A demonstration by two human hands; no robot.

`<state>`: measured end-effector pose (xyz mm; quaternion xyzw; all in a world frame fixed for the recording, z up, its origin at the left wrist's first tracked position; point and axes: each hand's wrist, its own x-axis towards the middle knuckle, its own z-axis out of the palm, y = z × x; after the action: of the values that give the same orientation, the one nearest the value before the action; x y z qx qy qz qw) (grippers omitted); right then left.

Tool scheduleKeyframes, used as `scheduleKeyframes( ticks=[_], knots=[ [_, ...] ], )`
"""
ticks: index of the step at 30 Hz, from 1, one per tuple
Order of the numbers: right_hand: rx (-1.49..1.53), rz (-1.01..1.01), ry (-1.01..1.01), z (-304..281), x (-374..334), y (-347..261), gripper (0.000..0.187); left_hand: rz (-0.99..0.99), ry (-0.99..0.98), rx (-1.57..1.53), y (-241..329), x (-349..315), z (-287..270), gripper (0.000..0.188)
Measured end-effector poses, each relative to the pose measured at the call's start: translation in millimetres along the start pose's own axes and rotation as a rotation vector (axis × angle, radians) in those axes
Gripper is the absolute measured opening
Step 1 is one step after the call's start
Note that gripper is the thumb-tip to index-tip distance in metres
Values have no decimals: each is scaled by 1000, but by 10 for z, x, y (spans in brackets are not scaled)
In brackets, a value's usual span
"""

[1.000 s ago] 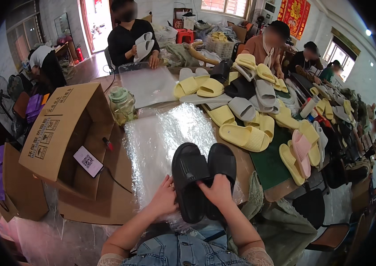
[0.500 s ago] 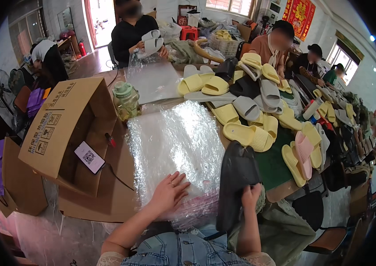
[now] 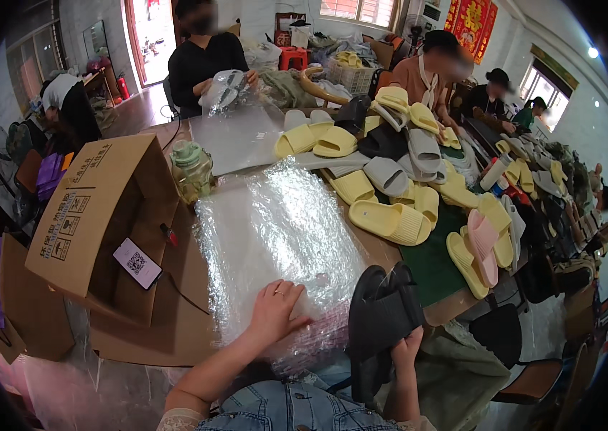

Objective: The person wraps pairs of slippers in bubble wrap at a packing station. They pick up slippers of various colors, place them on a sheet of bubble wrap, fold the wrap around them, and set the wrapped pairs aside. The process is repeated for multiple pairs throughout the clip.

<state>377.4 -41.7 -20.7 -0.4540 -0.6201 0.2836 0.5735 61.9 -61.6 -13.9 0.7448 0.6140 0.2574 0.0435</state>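
My right hand [image 3: 406,348] grips a pair of black slippers [image 3: 383,316], pressed together and held up by their side over the near table edge. My left hand [image 3: 275,312] rests on a stack of clear plastic bags [image 3: 268,230], its fingers loosely bent and its thumb apart. The bags are shiny and have pink print along their near end. Right of the bags lie loose slippers: a yellow slipper [image 3: 390,221] is closest, with a grey slipper [image 3: 386,176] and a pink slipper [image 3: 483,235] farther off.
An open cardboard box [image 3: 96,223] stands at left, with a phone [image 3: 137,263] at its opening. A green-lidded bottle [image 3: 191,171] is behind the bags. Across the table, a person [image 3: 207,61] handles grey slippers in a clear bag. Other people work at far right.
My right hand has turned the black slippers so their straps show more. My left hand's fingers have bent on the bags. The person opposite now has the grey slippers in a bag.
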Motion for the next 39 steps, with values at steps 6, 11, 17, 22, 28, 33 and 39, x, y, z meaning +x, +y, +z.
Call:
scheduleKeyframes(
  ticks=[6,11,17,22,28,33,39],
  knots=[
    [-14,-12,-26,-6,-19,-22,33,-99,140,-181,-104,18,91,21],
    [-10,25,-36,-31,-48,22,34,-396,193,-484,-99,73,-58,15],
    [-5,28,-46,10,-136,163,34,-523,130,-616,-202,94,-65,18],
    [-107,-3,-126,38,-86,40,37,-482,200,-780,-385,74,76,11],
    [1,-7,-25,112,-79,-170,38,-443,541,-1912,-301,387,-415,16],
    [-40,-255,-34,249,211,-644,44,-452,679,-2404,-307,363,-217,4],
    [-305,-404,-323,552,657,-890,50,-716,359,-2465,73,-98,305,15]
  ],
)
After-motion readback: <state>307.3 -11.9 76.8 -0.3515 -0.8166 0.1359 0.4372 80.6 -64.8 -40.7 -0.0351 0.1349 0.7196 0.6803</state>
